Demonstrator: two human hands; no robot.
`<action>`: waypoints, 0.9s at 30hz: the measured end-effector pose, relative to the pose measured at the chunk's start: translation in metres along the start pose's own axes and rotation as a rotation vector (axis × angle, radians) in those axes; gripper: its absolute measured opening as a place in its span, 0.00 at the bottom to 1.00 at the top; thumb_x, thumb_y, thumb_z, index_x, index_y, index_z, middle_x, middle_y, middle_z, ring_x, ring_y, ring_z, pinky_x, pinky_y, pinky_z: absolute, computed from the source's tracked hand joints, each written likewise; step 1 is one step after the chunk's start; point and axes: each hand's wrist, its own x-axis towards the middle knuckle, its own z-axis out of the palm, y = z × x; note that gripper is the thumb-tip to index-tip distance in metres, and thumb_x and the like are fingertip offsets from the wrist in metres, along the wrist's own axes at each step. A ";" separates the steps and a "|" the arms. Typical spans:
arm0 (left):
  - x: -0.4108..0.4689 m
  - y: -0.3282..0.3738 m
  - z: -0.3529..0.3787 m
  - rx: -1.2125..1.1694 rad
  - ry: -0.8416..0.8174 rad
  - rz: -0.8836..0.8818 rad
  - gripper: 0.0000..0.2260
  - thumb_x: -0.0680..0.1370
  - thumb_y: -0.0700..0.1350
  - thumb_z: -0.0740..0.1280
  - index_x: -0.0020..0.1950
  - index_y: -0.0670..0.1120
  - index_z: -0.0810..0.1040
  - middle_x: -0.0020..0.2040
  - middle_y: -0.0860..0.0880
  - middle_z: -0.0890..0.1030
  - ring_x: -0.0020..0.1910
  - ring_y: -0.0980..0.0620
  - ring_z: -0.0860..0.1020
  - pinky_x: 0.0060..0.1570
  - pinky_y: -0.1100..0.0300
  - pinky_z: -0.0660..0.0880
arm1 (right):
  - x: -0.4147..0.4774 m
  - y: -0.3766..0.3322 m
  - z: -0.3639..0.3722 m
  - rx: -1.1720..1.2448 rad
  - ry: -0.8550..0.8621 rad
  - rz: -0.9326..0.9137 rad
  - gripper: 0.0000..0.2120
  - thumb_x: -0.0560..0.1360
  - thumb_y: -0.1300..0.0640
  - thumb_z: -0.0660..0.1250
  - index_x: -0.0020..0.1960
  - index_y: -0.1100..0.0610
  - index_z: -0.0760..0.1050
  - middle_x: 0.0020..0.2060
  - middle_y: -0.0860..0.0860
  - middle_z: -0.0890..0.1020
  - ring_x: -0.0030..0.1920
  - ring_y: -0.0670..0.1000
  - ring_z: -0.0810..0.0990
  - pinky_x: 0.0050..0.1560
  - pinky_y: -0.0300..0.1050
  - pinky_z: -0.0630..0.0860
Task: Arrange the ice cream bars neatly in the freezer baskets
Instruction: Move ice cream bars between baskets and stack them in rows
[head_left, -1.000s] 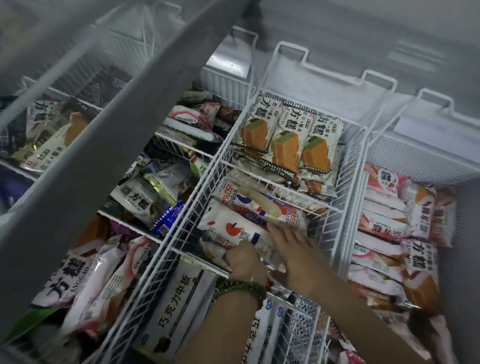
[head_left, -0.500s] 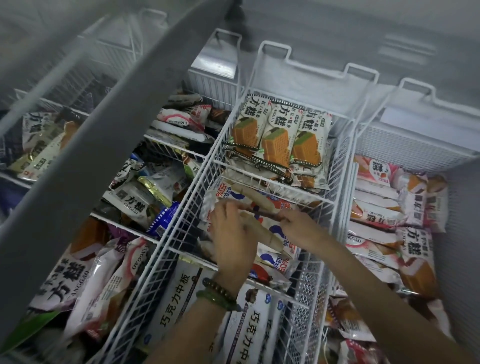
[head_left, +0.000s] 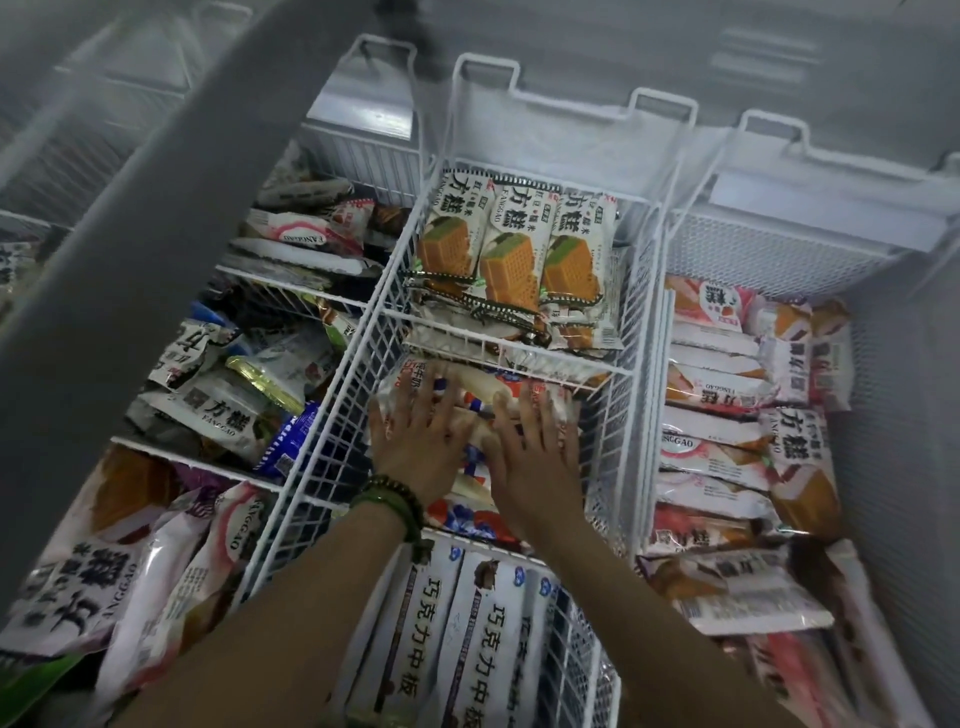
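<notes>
A white wire basket (head_left: 621, 371) in the middle of the freezer has three compartments. Its middle compartment holds white, red and blue ice cream bars (head_left: 485, 402). My left hand (head_left: 418, 441), with green bead bracelets on the wrist, lies flat on those bars with fingers spread. My right hand (head_left: 540, 452) lies flat beside it on the same bars. Neither hand grips anything. The far compartment holds three orange-brick bars (head_left: 511, 260) side by side. The near compartment holds long white chocolate bars (head_left: 478, 634).
A grey sliding lid frame (head_left: 135, 249) crosses the left side diagonally. Left baskets (head_left: 291, 291) hold jumbled bars. The right basket (head_left: 727, 415) holds stacked pink and white bars. The frosted freezer back wall (head_left: 571, 119) rises behind.
Both hands moved from handling bars at the near end of the middle compartment to lying flat, side by side, on top of its bars. The view shifted closer.
</notes>
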 end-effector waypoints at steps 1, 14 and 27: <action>0.000 -0.001 0.000 -0.010 -0.007 0.003 0.26 0.82 0.61 0.40 0.76 0.60 0.32 0.75 0.54 0.29 0.75 0.49 0.31 0.69 0.41 0.30 | 0.001 0.000 0.001 -0.003 0.002 -0.002 0.27 0.81 0.40 0.37 0.78 0.44 0.39 0.77 0.47 0.36 0.75 0.50 0.30 0.74 0.55 0.31; -0.050 0.059 -0.041 -0.293 0.467 0.018 0.19 0.83 0.53 0.52 0.69 0.46 0.69 0.68 0.46 0.72 0.67 0.45 0.67 0.65 0.45 0.64 | -0.031 0.001 -0.064 0.341 0.143 -0.144 0.25 0.84 0.49 0.46 0.78 0.59 0.55 0.78 0.54 0.56 0.78 0.50 0.50 0.77 0.46 0.48; -0.087 0.216 -0.004 -0.361 0.141 0.677 0.05 0.79 0.43 0.63 0.53 0.44 0.74 0.49 0.49 0.74 0.45 0.49 0.74 0.41 0.59 0.72 | -0.144 0.177 -0.106 0.201 0.347 0.575 0.17 0.79 0.60 0.57 0.66 0.66 0.68 0.62 0.62 0.72 0.62 0.62 0.69 0.65 0.56 0.64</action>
